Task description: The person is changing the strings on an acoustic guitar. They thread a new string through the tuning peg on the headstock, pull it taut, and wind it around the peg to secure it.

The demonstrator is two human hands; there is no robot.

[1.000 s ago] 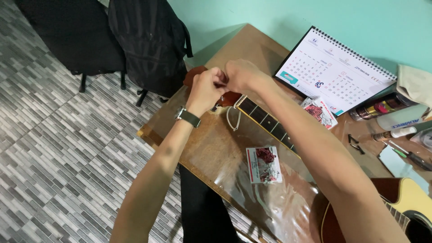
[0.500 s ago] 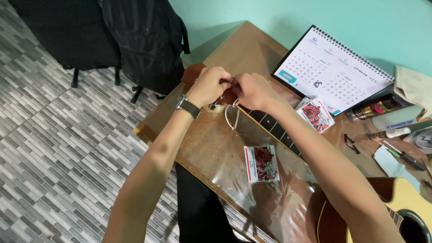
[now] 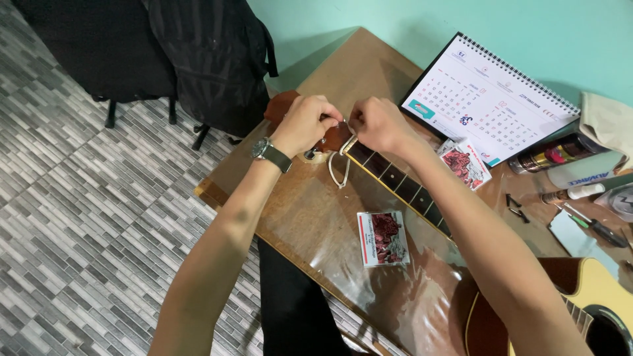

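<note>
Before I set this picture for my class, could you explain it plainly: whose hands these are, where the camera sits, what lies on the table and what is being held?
The one view comes from a camera worn on the person's head, looking down, so both bare arms are their own. The left hand, with a wristwatch, and the right hand meet at the head end of a guitar lying across a wooden table. The fingers pinch something thin there, and a pale loop, perhaps a string, hangs below. On the table lie two small red packets, a desk calendar and a screwdriver.
</note>
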